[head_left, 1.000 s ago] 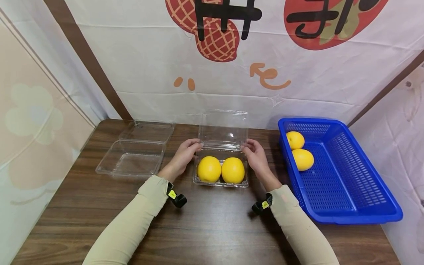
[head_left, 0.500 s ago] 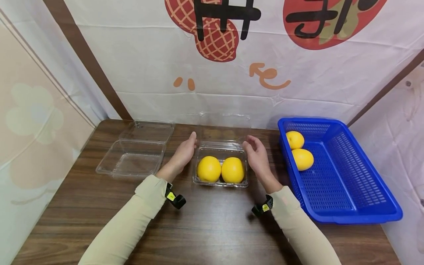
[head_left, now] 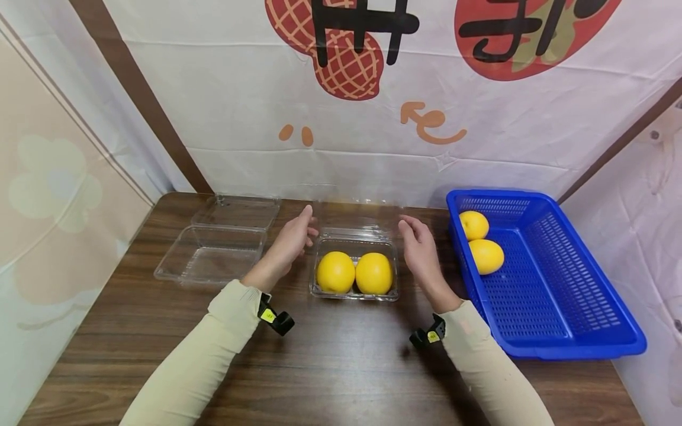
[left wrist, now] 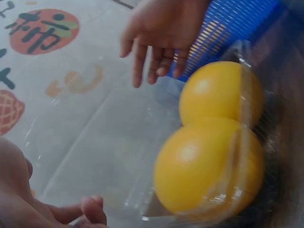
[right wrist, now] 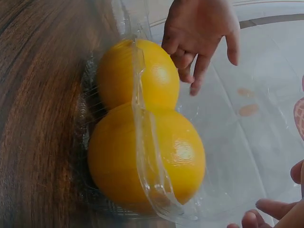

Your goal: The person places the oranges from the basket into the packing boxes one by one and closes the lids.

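A clear plastic clamshell box (head_left: 354, 297) sits in the middle of the table, its lid (head_left: 358, 216) swung back toward the wall. Two round yellow fruits (head_left: 336, 272) (right wrist: 147, 164) lie side by side in its base. Just left of the box hangs my left hand (head_left: 288, 244), fingers relaxed and apart from the lid. Opposite it, on the right of the box, my right hand (head_left: 422, 251) holds nothing and has its fingers loosely extended. From the left wrist view, the right hand (left wrist: 164, 33) shows beyond the fruits with fingers spread downward.
A second clear clamshell (head_left: 170, 273) stands with its lid up on the left. On the right is a blue perforated basket (head_left: 602, 284) with two more yellow fruits (head_left: 486, 257) at its left side. A printed cloth wall (head_left: 240, 171) borders the table's back.
Both hands have let go of the lid near its hinge and moved outward, away from the box. The lid has dropped back lower toward the wall.
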The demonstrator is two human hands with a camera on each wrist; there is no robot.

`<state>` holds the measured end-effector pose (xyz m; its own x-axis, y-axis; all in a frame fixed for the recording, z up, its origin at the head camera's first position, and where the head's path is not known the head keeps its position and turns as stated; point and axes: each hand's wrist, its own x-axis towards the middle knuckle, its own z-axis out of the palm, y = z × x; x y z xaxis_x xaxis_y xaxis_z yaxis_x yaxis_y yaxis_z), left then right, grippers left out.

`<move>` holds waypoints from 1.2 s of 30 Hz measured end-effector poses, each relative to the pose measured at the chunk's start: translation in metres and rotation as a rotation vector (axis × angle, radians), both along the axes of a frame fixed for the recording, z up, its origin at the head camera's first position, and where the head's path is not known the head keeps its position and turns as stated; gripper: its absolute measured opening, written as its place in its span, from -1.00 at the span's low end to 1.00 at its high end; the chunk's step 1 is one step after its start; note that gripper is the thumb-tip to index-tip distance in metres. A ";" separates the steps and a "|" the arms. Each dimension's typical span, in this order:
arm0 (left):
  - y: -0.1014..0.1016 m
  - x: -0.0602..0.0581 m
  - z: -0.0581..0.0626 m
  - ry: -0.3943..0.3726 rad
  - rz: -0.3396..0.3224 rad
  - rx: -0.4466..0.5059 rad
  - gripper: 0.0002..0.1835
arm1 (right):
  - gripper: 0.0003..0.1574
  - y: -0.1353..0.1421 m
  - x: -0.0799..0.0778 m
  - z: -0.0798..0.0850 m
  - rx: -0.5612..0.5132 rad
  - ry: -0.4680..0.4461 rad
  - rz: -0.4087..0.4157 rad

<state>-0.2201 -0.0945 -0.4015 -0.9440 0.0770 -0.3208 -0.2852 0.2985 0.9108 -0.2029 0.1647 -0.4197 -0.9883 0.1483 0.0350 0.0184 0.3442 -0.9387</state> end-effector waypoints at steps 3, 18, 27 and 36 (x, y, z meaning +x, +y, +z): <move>-0.003 0.001 0.008 0.024 0.005 0.052 -0.26 | -0.47 0.002 0.000 0.002 -0.012 0.024 0.013; -0.011 0.007 0.025 0.111 0.001 0.152 -0.44 | -0.55 0.000 0.006 0.015 -0.295 0.083 0.024; -0.012 0.009 0.026 0.072 0.008 0.146 -0.43 | -0.45 0.009 0.008 0.025 -0.231 -0.055 0.022; -0.013 0.013 0.029 0.016 -0.030 0.079 -0.51 | -0.50 0.011 0.011 0.031 -0.212 -0.166 0.049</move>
<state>-0.2073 -0.1079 -0.3729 -0.9458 0.1303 -0.2976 -0.2624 0.2335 0.9363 -0.1923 0.1756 -0.3884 -0.9840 0.0872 -0.1551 0.1665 0.1450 -0.9753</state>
